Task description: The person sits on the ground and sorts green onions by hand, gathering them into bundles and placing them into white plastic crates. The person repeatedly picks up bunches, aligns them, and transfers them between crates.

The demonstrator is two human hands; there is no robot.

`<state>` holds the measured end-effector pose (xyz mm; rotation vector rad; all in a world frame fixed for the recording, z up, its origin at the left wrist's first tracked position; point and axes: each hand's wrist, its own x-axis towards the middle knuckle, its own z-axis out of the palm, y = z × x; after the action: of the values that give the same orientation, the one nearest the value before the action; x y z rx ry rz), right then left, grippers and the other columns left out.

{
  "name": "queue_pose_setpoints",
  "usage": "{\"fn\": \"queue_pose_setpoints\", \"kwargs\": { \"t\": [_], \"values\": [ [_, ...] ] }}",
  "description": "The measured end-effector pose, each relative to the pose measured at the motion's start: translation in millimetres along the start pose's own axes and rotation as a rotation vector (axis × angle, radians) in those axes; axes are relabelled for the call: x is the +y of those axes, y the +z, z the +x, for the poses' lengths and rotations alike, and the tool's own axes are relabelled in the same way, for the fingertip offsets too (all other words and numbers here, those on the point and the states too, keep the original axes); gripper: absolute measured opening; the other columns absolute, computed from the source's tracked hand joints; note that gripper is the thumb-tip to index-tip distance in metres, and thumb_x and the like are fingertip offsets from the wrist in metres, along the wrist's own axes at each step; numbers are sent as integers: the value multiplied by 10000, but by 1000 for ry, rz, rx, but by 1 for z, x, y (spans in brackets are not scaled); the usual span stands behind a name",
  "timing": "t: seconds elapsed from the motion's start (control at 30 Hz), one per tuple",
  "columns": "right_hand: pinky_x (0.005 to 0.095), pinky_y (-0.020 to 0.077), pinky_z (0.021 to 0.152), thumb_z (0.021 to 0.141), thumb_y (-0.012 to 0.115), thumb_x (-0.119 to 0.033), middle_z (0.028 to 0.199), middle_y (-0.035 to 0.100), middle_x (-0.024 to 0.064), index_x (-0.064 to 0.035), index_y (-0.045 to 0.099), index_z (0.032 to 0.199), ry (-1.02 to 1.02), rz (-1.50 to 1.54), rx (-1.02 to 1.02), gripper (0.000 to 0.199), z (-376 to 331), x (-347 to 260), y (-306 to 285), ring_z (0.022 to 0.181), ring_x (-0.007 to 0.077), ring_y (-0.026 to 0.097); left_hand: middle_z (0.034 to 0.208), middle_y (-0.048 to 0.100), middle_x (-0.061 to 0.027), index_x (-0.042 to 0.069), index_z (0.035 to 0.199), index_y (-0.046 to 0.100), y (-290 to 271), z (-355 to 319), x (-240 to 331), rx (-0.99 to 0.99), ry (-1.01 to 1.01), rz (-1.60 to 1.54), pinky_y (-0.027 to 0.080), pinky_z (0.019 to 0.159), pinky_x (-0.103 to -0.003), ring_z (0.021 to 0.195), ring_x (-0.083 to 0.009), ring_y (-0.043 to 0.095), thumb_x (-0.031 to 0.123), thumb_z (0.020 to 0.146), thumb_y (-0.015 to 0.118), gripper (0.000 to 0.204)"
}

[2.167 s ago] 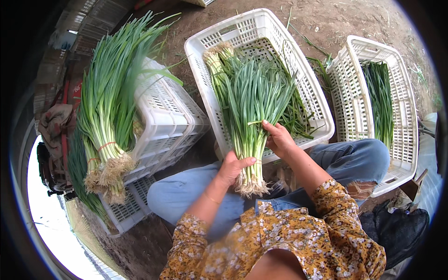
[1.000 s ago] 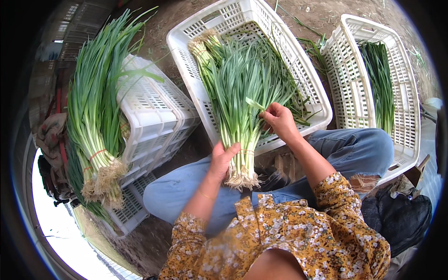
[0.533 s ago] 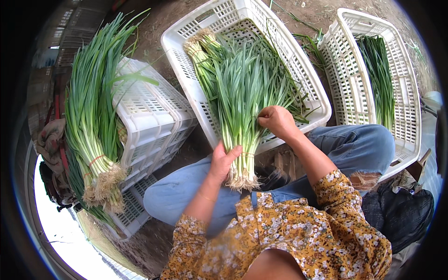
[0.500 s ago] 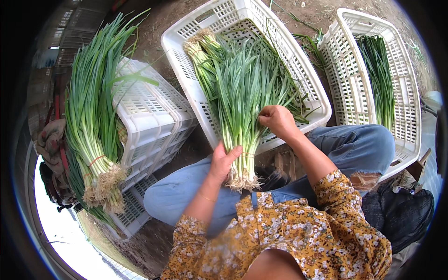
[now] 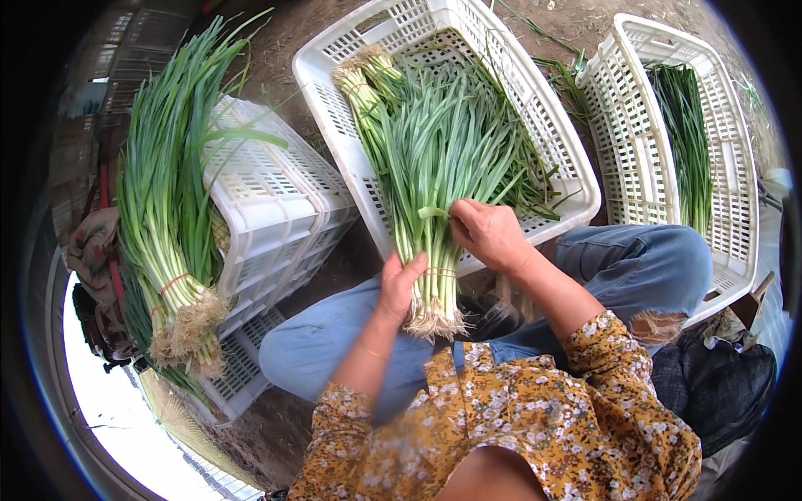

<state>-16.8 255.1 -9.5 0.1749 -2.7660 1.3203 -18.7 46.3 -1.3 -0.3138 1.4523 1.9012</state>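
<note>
A bunch of green garlic [image 5: 434,288], with flat green leaves, white stems and pale roots, lies across my lap, its leaves reaching over the near rim of a white plastic crate [image 5: 576,204]. A thin reddish band circles its stems. My left hand [image 5: 399,284] grips the left side of the stems near that band, thumb on top. Over the leaves just above the band, my right hand [image 5: 489,234] pinches a bent leaf [image 5: 433,212] between thumb and curled fingers. Another banded bunch [image 5: 359,92] rests in the crate, its roots at the far left corner.
To the left, banded green garlic bunches [image 5: 171,275] lean against stacked white crates [image 5: 259,175]. A further white crate [image 5: 631,138] at the right holds dark green leaves [image 5: 681,142]. Loose leaves litter the dirt floor [image 5: 560,21]. A black bag [image 5: 718,384] lies beside my right knee.
My right hand has moved slightly left and toward me, and a bent leaf now shows at its fingertips. The left hand keeps its hold on the stems.
</note>
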Motion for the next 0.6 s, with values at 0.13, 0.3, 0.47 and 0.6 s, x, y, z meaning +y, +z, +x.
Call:
{"fn": "queue_pose_setpoints", "kwargs": {
  "t": [0.13, 0.3, 0.47, 0.6],
  "values": [
    [344, 493, 560, 856, 635, -99, 833, 633, 115, -44, 572, 985, 46, 88, 155, 154, -11, 11, 9, 617, 262, 618, 1023, 649, -84, -16, 1221, 527, 4, 1, 9, -32, 39, 2, 533, 729, -274, 830, -141, 640, 166, 955, 508, 322],
    [208, 456, 469, 966, 553, -153, 849, 656, 62, -28, 549, 940, 674, 957, 202, 127, 6, 10, -4, 542, 87, 569, 1012, 654, -88, -20, 1227, 528, 0, 3, 1, -58, 65, 63, 531, 731, -273, 826, -139, 641, 171, 952, 500, 336],
    [235, 455, 438, 944, 516, -78, 807, 649, 87, -13, 540, 971, 816, 1302, 157, 74, 17, 9, 1, 513, 117, 573, 1055, 618, -62, -18, 1246, 507, 3, 2, 1, -73, 69, 109, 503, 780, -266, 894, -116, 598, 161, 957, 500, 340],
    [256, 456, 455, 898, 503, -50, 715, 635, 73, 31, 581, 1109, 801, 1023, -166, 240, 25, 3, 6, 501, 120, 565, 1108, 584, -35, 4, 1259, 490, 3, 5, -2, -112, 90, 197, 468, 867, -268, 987, -118, 558, 142, 944, 544, 348]
  ]
}}
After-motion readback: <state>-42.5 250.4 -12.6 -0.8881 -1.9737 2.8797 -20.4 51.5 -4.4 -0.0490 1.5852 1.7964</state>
